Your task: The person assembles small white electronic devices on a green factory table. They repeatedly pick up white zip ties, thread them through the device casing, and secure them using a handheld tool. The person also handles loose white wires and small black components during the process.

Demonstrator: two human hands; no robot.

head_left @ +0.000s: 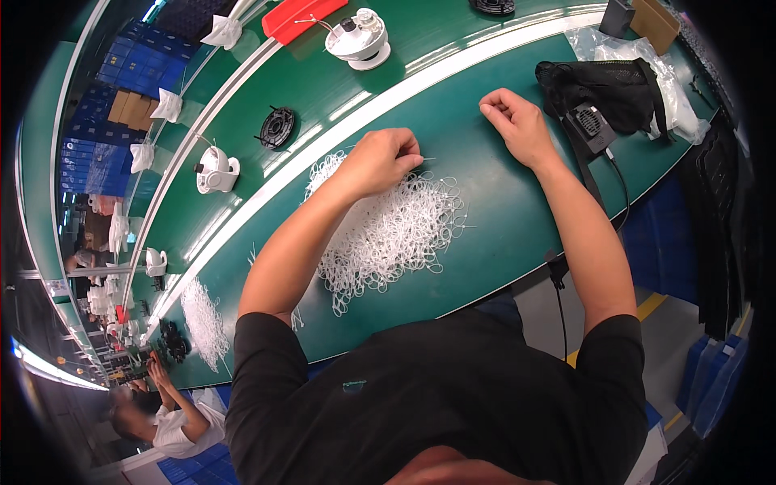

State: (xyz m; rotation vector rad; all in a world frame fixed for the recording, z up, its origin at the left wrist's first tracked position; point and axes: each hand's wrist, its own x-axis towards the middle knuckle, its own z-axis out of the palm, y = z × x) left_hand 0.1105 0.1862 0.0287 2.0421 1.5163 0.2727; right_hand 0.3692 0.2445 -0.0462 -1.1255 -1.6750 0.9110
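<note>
A large heap of white looped cable ties (392,234) lies on the green table (493,218) in front of me. Over the heap's far edge is my left hand (381,162), its thumb and fingers pinched together. A thin white cable tie end (428,158) sticks out by those fingertips. To the right, apart from the heap, my right hand (519,128) hovers over bare table with thumb and forefinger brought together. Whatever it holds, if anything, is too small to make out.
Right of my right hand lie a black mesh bag (602,89), a small black device (590,125) with a cable, and clear plastic (683,105). Beyond a white rail are white round housings (358,40) and a black ring part (278,128). A co-worker (182,424) works at far left near another tie pile (204,323).
</note>
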